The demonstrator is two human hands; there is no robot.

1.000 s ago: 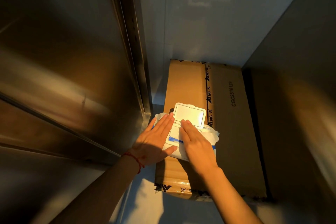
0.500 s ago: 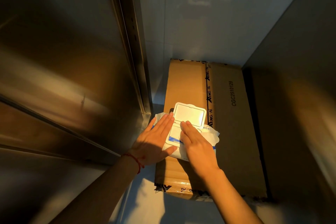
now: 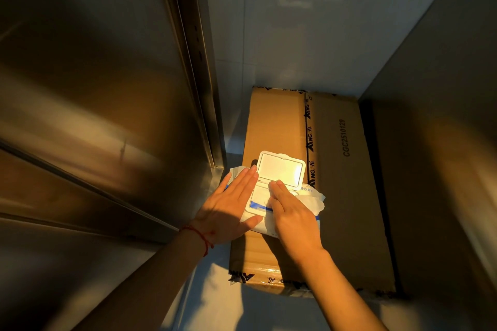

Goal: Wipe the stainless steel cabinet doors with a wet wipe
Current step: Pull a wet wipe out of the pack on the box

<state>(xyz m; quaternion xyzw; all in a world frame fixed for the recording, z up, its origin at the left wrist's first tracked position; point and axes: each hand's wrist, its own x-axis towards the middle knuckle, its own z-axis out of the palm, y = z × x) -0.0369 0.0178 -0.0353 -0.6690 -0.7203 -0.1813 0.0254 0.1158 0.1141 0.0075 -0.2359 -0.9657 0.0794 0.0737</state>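
my left hand (image 3: pixel 228 209) flat, fingers straight, on wet wipe pack (image 3: pixel 290 196) | my right hand (image 3: pixel 291 212) fingers straight at pack opening, lid (image 3: pixel 281 169) up | pack on carton (image 3: pixel 347 183) "CGC2510129" | steel cabinet door (image 3: pixel 88 88) at 9 o'clock

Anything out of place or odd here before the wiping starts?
Nothing damaged or spilled. The wipe pack lies on a cardboard box with its lid flipped open; the left hand rests flat on it, the right hand over its opening. Lighting is dim.
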